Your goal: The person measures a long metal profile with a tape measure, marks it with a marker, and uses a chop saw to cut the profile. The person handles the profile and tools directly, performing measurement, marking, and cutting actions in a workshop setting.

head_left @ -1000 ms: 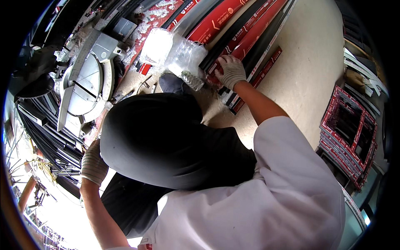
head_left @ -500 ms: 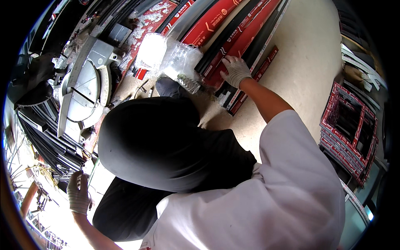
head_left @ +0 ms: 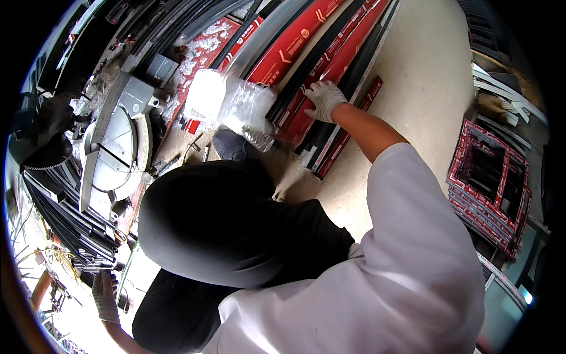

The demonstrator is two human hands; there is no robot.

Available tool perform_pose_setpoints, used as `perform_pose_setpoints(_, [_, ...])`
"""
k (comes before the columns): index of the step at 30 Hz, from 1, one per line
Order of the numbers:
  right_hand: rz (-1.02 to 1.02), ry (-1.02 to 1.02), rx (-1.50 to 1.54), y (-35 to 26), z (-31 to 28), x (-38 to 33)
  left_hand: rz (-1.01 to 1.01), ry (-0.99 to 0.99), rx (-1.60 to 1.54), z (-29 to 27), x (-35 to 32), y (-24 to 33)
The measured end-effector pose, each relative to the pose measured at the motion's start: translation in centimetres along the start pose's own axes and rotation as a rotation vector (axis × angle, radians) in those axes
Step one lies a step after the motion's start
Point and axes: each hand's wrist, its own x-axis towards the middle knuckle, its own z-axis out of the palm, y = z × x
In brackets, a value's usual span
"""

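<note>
My right hand (head_left: 325, 101), in a pale knitted glove, reaches forward. Its bent fingers and thumb grip a long profile (head_left: 341, 66) covered in red film, near that bar's close end. Black profiles (head_left: 355, 88) lie right beside the hand. My left hand (head_left: 105, 298), gloved the same way, hangs low at the left with its fingers stretched out and nothing visible in it. Close to it are the ends of thin black strips (head_left: 79, 239).
A mitre saw (head_left: 118, 147) stands at the left. Clear plastic wrap (head_left: 246, 109) bunches beside my shoe (head_left: 231, 145). More red-filmed profiles (head_left: 295, 41) run away ahead. Stacked red-and-black frames (head_left: 492, 177) stand at the right. Hand tools (head_left: 191, 147) lie on the floor.
The view has shifted slightly, so the profiles and saw sit a little differently. My right hand stays on the red-filmed profile; my left hand appears lower in the picture.
</note>
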Motion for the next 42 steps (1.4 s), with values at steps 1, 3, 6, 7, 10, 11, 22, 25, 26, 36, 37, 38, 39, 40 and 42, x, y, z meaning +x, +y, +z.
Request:
perform_pose_setpoints(1, [-0.029,-0.008,0.006,-0.4,0.6,-0.3,0.005,0.001,0.002,0.1,0.1,0.5])
perform_pose_setpoints(3, [0.061,0.041,-0.007,-2.7,2.2,-1.5,0.013,0.004,0.006,0.1,0.2,0.9])
perform_pose_setpoints(6, [0.194,0.081,0.077,-6.8,3.2,-2.3,0.008,-0.041,-0.033,-0.7,1.0,-0.2])
perform_pose_setpoints(7, [0.241,0.132,0.106,-7.9,4.0,-2.3,0.002,-0.053,-0.038,-1.2,1.8,-1.2])
perform_pose_setpoints(10, [0.327,0.129,0.160,-10.2,3.6,-2.5,0.027,-0.075,-0.039,-0.2,1.5,-0.1])
perform_pose_setpoints(11, [0.348,0.112,0.169,-10.4,3.0,-2.5,0.037,-0.052,-0.051,0.2,1.2,0.3])
perform_pose_setpoints(22, [0.185,0.232,0.177,-10.2,4.5,-2.7,0.027,-0.033,-0.112,-0.4,1.4,-1.3])
perform_pose_setpoints(25, [0.174,0.231,0.113,-10.1,4.7,-3.0,0.041,-0.096,-0.150,-0.9,1.8,-1.6])
perform_pose_setpoints(26, [0.174,0.246,0.086,-10.1,4.8,-2.9,0.043,-0.111,-0.154,-0.9,1.8,-1.5])
perform_pose_setpoints(36, [0.127,0.375,0.098,-10.9,6.5,-2.0,0.033,-0.077,-0.121,-0.7,1.3,-0.6])
perform_pose_setpoints(37, [0.112,0.394,0.122,-10.9,6.8,-2.2,0.033,-0.082,-0.138,-0.7,1.4,-0.9])
perform_pose_setpoints(38, [0.097,0.415,0.143,-10.9,6.8,-2.3,0.036,-0.086,-0.144,-0.7,1.5,-0.9])
perform_pose_setpoints(39, [0.092,0.390,0.155,-11.1,6.9,-2.5,0.038,-0.091,-0.151,-0.6,1.5,-1.0])
perform_pose_setpoints(40, [0.087,0.364,0.167,-11.3,6.9,-2.7,0.041,-0.096,-0.157,-0.6,1.6,-1.1])
perform_pose_setpoints(42, [0.075,0.328,0.188,-11.6,6.7,-3.0,0.043,-0.072,-0.143,-0.5,1.3,-0.8])
